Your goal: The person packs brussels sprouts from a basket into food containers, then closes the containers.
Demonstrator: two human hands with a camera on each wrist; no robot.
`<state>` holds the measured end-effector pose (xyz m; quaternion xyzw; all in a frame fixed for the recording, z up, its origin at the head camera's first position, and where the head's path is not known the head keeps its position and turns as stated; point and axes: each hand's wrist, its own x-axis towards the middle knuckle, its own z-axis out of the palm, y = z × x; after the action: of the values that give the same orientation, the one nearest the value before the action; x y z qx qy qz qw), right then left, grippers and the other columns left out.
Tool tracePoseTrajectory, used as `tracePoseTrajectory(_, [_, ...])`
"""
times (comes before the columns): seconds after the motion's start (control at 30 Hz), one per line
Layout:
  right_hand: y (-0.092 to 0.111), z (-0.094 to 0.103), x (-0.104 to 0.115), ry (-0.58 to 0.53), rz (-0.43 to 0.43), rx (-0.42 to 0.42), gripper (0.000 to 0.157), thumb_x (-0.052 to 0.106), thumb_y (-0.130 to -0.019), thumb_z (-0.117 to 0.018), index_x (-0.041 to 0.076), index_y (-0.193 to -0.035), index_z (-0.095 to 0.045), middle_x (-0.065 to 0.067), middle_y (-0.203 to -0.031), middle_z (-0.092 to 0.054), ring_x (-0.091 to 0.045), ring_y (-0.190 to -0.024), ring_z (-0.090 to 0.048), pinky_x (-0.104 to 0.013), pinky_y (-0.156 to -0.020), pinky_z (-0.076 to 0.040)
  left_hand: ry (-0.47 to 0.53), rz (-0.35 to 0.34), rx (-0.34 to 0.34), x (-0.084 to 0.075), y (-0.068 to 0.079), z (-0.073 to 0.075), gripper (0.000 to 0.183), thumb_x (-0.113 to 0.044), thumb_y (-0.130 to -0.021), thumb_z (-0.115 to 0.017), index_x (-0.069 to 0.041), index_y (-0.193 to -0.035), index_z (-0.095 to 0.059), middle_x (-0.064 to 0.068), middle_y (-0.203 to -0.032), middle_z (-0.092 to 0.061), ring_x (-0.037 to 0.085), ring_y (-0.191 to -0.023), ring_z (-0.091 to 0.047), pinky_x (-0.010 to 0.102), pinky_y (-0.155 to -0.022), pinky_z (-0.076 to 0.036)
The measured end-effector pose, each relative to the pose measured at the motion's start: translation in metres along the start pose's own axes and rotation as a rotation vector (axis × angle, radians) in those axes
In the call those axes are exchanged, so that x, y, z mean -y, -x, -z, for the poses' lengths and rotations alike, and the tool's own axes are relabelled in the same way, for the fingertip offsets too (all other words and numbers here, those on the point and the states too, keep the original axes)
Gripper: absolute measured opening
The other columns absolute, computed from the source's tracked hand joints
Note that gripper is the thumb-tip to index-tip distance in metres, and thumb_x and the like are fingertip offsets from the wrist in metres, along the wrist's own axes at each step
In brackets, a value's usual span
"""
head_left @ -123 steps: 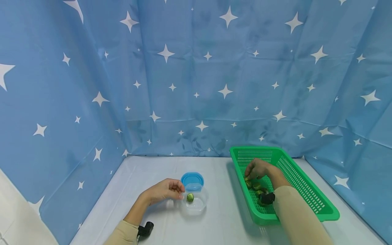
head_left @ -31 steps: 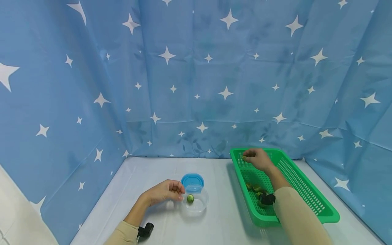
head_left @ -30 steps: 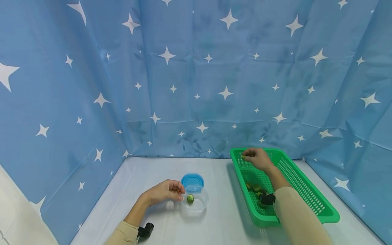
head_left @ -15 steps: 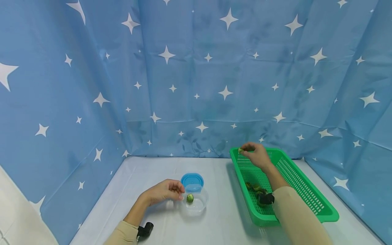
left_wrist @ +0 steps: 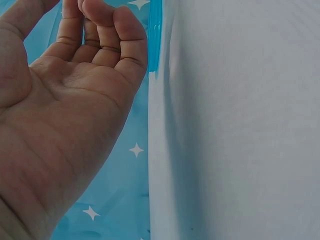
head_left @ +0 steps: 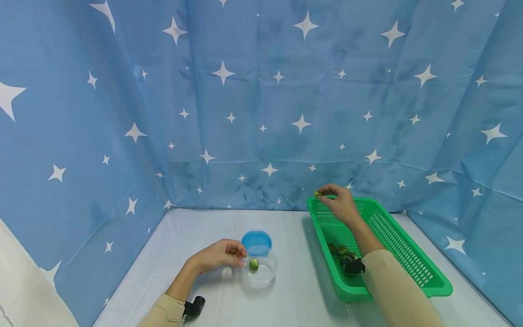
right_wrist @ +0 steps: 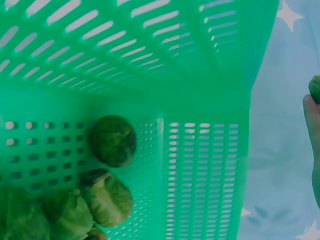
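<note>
In the head view, your right hand [head_left: 338, 203] pinches a Brussels sprout [head_left: 317, 193] between fingertips; below that grip is the green basket [head_left: 439, 290], with remaining sprouts [head_left: 342, 250] inside. Your left hand [head_left: 220, 254] has bent fingers at the clear container [head_left: 265, 271]; whether they grip its rim, I can't tell. A single sprout [head_left: 254, 265] sits inside, right of those fingers, the blue lid [head_left: 256, 235] just beyond.

The left wrist view shows your palm over white cloth [left_wrist: 250, 125].

In the right wrist view, your pinched sprout is at the edge.
</note>
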<state>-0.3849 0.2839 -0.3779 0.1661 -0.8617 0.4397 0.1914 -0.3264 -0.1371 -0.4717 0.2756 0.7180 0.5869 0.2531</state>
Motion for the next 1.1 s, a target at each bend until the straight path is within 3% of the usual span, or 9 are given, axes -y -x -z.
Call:
tracePoseTrajectory(0.13, [-0.002, -0.003, 0.009, -0.023, 0.038, -0.014, 0.020, 0.012, -0.101, -0.069, 0.006, -0.119, -0.073, -0.015, -0.118, -0.073, -0.029, -0.111, -0.067, -0.036, -0.094, -0.059, 0.003, 0.002, 0.002, 0.000, 0.000, 0.000, 0.039, -0.010, -0.092, -0.078, 0.014, -0.118, -0.061, 0.006, -0.100, -0.067, 0.015, -0.085, -0.060, 0.030, -0.077, -0.051])
tracePoseTrajectory(0.3, [-0.008, -0.007, 0.023, -0.059, 0.100, -0.038, 0.019, 0.007, -0.100, -0.068, 0.001, -0.118, -0.073, -0.019, -0.117, -0.072, -0.034, -0.111, -0.067, -0.018, -0.089, -0.056, 0.009, 0.005, 0.006, 0.000, 0.001, -0.001, 0.041, -0.011, -0.092, -0.078, 0.014, -0.119, -0.060, 0.007, -0.100, -0.067, 0.015, -0.085, -0.060, 0.031, -0.077, -0.051])
tracePoseTrajectory(0.43, [-0.007, -0.009, 0.052, -0.068, 0.139, -0.038, 0.021, 0.001, -0.099, -0.067, -0.005, -0.118, -0.072, -0.024, -0.117, -0.072, -0.040, -0.110, -0.067, -0.011, -0.085, -0.052, 0.015, 0.003, 0.008, 0.000, 0.002, 0.000, 0.041, -0.011, -0.091, -0.078, 0.015, -0.119, -0.060, 0.007, -0.100, -0.067, 0.015, -0.086, -0.060, 0.030, -0.078, -0.051])
tracePoseTrajectory(0.57, [-0.009, -0.012, 0.070, -0.096, 0.191, -0.038, 0.019, 0.001, -0.098, -0.069, -0.003, -0.116, -0.073, -0.023, -0.114, -0.073, -0.036, -0.107, -0.069, -0.012, -0.085, -0.054, 0.011, 0.002, 0.013, 0.000, 0.001, 0.001, 0.041, -0.011, -0.092, -0.078, 0.015, -0.119, -0.060, 0.007, -0.100, -0.067, 0.015, -0.085, -0.060, 0.031, -0.078, -0.051])
tracePoseTrajectory(0.7, [-0.016, -0.020, 0.067, -0.115, 0.232, -0.053, 0.017, 0.005, -0.097, -0.071, 0.005, -0.114, -0.075, -0.017, -0.113, -0.074, -0.030, -0.105, -0.071, -0.014, -0.086, -0.055, 0.001, -0.002, 0.014, 0.000, 0.000, 0.002, 0.041, -0.010, -0.093, -0.077, 0.015, -0.119, -0.060, 0.008, -0.101, -0.067, 0.015, -0.085, -0.060, 0.031, -0.078, -0.051])
tracePoseTrajectory(1.1, [-0.013, -0.035, 0.101, -0.197, 0.276, -0.033, 0.016, -0.001, -0.096, -0.071, 0.001, -0.111, -0.076, -0.019, -0.112, -0.072, -0.020, -0.100, -0.073, -0.018, -0.085, -0.058, -0.013, 0.008, 0.020, -0.001, 0.000, 0.001, 0.041, -0.010, -0.094, -0.075, 0.016, -0.120, -0.059, 0.001, -0.099, -0.066, 0.013, -0.085, -0.059, 0.031, -0.079, -0.050])
